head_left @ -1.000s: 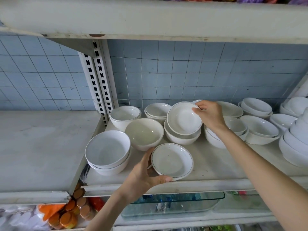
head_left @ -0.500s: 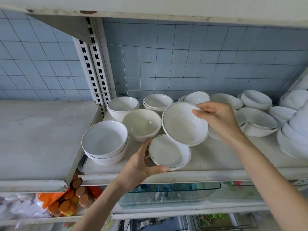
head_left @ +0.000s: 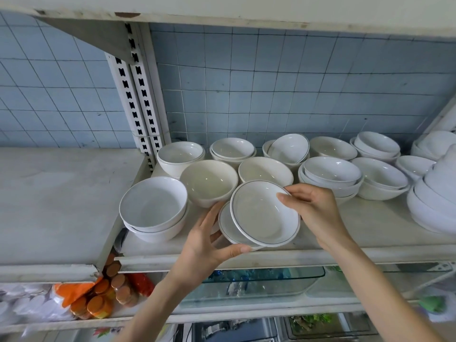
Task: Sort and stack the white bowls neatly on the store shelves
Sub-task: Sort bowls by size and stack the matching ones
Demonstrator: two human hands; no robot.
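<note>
A shallow dark-rimmed bowl point(head_left: 264, 213) is tilted in the right hand point(head_left: 313, 208), which pinches its far rim with thumb and fingertips. Its lower edge overlaps a second rimmed bowl point(head_left: 228, 229) at the front of the shelf point(head_left: 370, 225). The left hand point(head_left: 204, 240) grips that lower bowl, thumb curled along its near edge. Just beyond the left hand's fingers stands a cream bowl point(head_left: 208, 181). To that hand's left is a two-bowl stack point(head_left: 153, 206). Past the right hand sit nested white bowls point(head_left: 330, 171).

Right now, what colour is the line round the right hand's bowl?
Thin dark line, white bowl; head view.
</note>
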